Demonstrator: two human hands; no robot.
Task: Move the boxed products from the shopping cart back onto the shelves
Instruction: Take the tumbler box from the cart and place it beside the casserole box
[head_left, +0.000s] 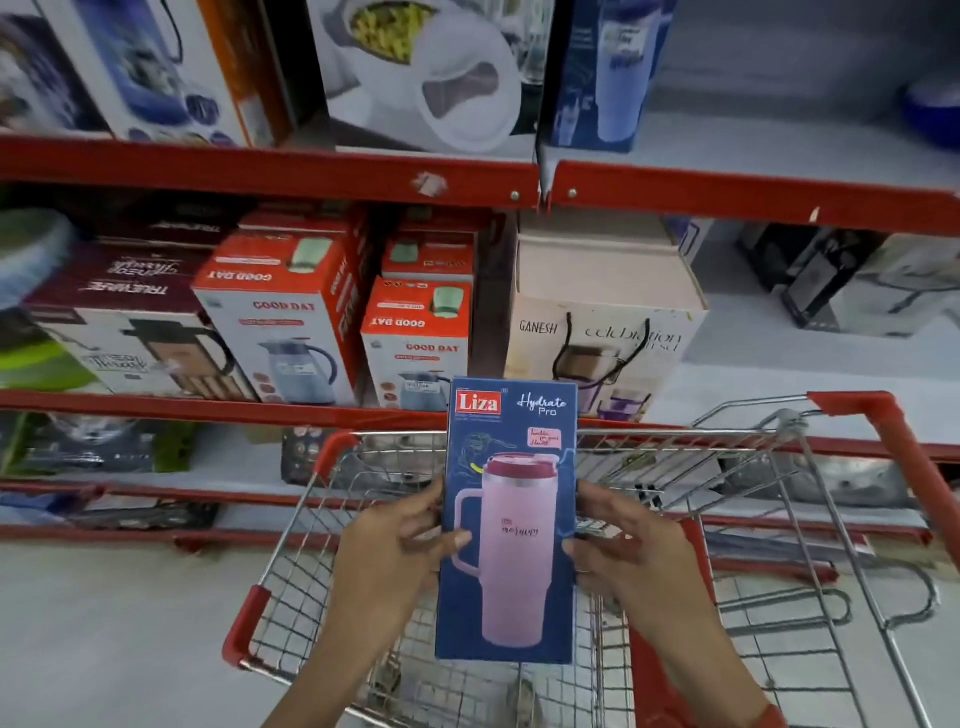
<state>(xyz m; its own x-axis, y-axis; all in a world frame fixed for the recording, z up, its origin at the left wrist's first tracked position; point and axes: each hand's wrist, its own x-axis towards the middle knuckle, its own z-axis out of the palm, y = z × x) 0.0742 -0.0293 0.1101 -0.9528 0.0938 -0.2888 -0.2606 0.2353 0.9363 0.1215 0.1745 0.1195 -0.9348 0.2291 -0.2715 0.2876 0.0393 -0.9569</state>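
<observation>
A tall blue box (511, 452), printed "Liza Hydrate Pro" with a pink tumbler, stands upright above the wire shopping cart (291, 540). My left hand (395, 551) grips its left edge and my right hand (618, 551) grips its right edge, both near mid-height. The cart's basket under the box shows bare wire; what lies directly behind the box is hidden. Red-edged shelves (270, 171) rise just beyond the cart.
The middle shelf holds red-and-white "Good Day" jug boxes (291, 312), a maroon flask box (130, 332) and a beige "Ganesh" box (602, 322). On the top shelf stand a white casserole box (426, 78) and a blue tumbler box (602, 73), with bare shelf to their right.
</observation>
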